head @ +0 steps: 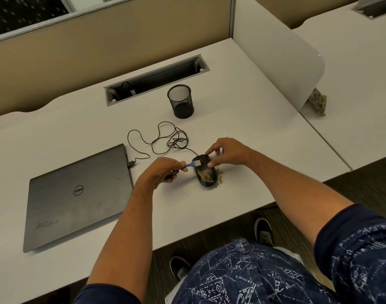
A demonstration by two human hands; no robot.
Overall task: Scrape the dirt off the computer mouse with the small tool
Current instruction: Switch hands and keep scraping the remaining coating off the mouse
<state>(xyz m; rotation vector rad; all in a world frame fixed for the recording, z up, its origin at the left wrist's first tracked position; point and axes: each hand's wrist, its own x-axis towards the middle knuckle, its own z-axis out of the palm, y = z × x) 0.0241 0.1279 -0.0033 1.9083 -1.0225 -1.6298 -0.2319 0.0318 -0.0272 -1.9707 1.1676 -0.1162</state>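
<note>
Two hands at work | black oval computer mouse (206, 172) on white tabletop (231, 119), long axis running away from the person | left hand (163, 170) pinches blue-handled small tool (193, 165), tip on far end | right hand (227, 153) pinches mouse | yellowish dirt (205, 176) lies nearer, so scrape toward the person.

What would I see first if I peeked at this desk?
First, two hands in the middle of the white desk: the left hand pinches a small blue tool against a black mouse, which the right hand steadies. Yellowish dirt sits on the mouse and beside it. A closed laptop lies left, and a mesh cup stands behind.
</note>
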